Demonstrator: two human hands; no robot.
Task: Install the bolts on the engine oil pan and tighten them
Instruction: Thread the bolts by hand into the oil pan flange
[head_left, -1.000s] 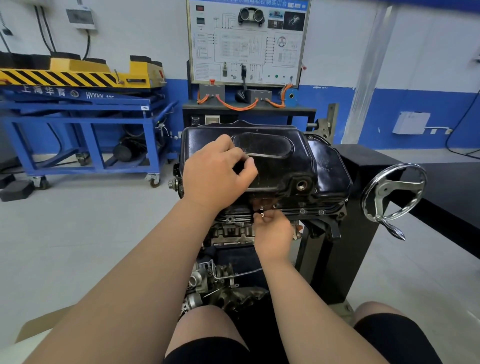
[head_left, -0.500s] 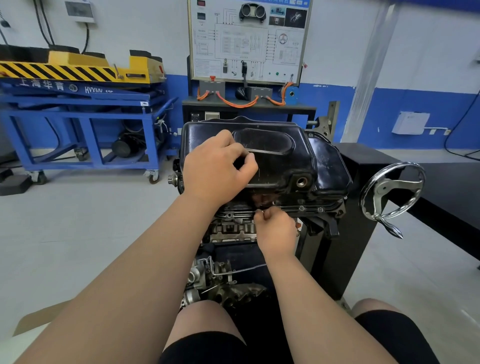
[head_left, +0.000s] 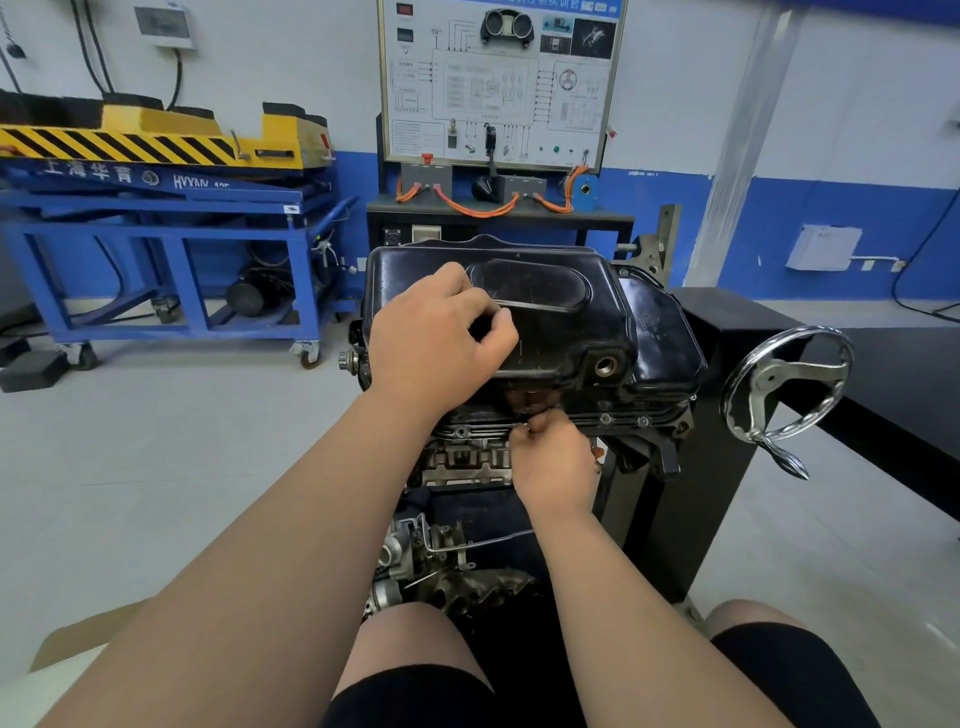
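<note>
The black oil pan (head_left: 587, 317) sits on top of the upturned engine (head_left: 467, 457) on a stand. My left hand (head_left: 436, 338) rests on the pan's near left side with fingers curled; whether it holds anything is hidden. My right hand (head_left: 553, 457) is at the pan's front flange and pinches a small bolt (head_left: 525, 427) between fingertips. Two seated bolts (head_left: 605, 418) show on the flange to the right.
A chrome handwheel (head_left: 787, 387) sticks out of the black stand (head_left: 727, 364) at right. A blue and yellow lift cart (head_left: 156, 208) stands at the back left, a training panel (head_left: 498, 83) behind the engine. My knees are below the engine.
My right hand has shifted slightly up to the flange edge, still pinching the bolt. The left hand has stayed on the pan.
</note>
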